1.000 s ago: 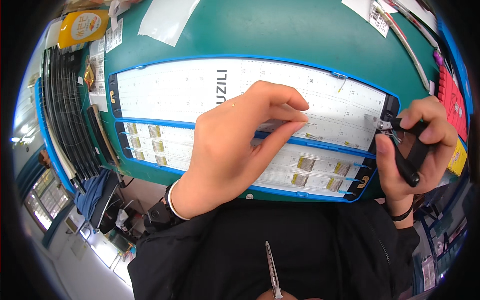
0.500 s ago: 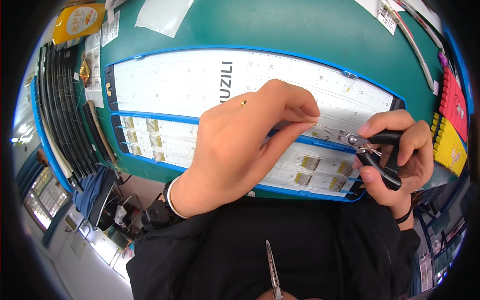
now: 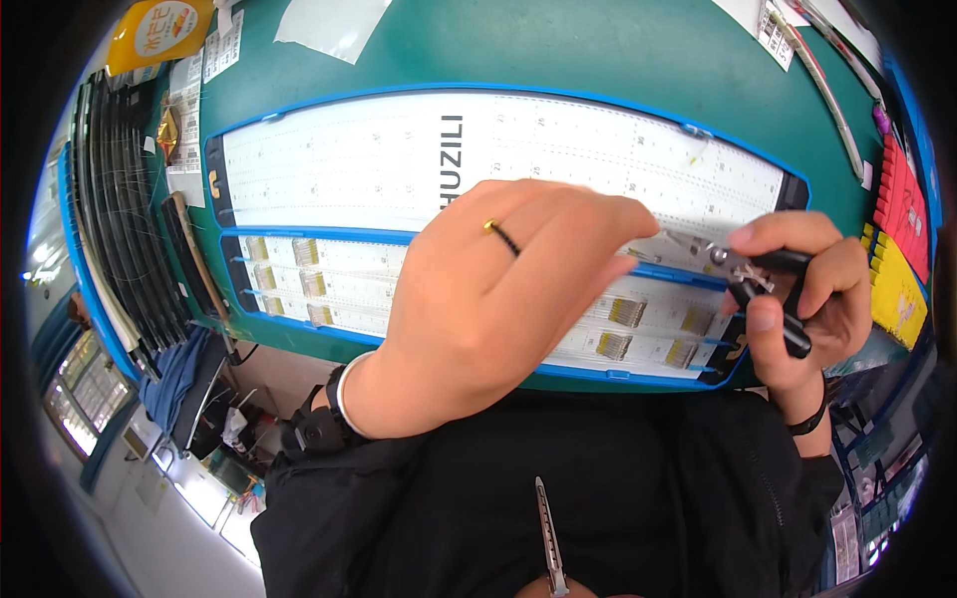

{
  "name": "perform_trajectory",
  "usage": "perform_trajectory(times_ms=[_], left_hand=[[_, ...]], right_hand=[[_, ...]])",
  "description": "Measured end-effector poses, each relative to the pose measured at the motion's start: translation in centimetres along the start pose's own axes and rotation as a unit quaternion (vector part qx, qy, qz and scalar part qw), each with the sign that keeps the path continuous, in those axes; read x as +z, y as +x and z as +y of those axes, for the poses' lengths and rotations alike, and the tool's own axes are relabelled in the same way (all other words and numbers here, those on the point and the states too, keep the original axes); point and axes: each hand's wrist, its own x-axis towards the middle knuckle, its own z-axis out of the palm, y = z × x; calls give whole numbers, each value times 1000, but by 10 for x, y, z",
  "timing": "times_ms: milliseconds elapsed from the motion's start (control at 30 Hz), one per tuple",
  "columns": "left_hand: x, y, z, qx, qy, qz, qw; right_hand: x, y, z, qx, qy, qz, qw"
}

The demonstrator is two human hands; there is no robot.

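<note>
My right hand [image 3: 812, 299] is closed around small side cutters [image 3: 736, 265] with black handles and a short metal head. Their jaws point left toward the fingertips of my left hand [image 3: 498, 279]. Those fingertips are drawn together close to the jaws but slightly blurred, and whatever thin thing they pinch cannot be made out. A ring sits on one left finger. Beneath both hands lies an open, long blue case [image 3: 329, 179] with white, ruled panels. Small bundles of thin yellow-and-dark pieces [image 3: 626, 311] are set in rows in its near half; my left hand covers the middle.
A green mat [image 3: 558, 50] lies under the case. At the left stand several dark upright panels [image 3: 120, 219] and a yellow pack [image 3: 159, 35]. Red foam [image 3: 905, 214] and yellow foam [image 3: 897, 289] blocks are at the right, near a thin rod [image 3: 822, 90].
Both hands have shifted slightly right, and my left hand has turned, with its ring now showing more. The thin strand seen earlier between my left fingertips and the cutters is no longer distinct.
</note>
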Motion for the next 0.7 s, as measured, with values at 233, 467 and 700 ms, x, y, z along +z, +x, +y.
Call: perform_trajectory(times_ms=[233, 467, 700], left_hand=[[-5, -34, 7, 5, 193, -114, 975], [0, -35, 4, -10, 231, -141, 963], [4, -34, 2, -26, 209, -135, 968]], right_hand=[[-6, 17, 3, -56, -75, -63, 994], [-7, 14, -4, -27, -91, -103, 990], [-7, 15, -14, 12, -111, -125, 986]])
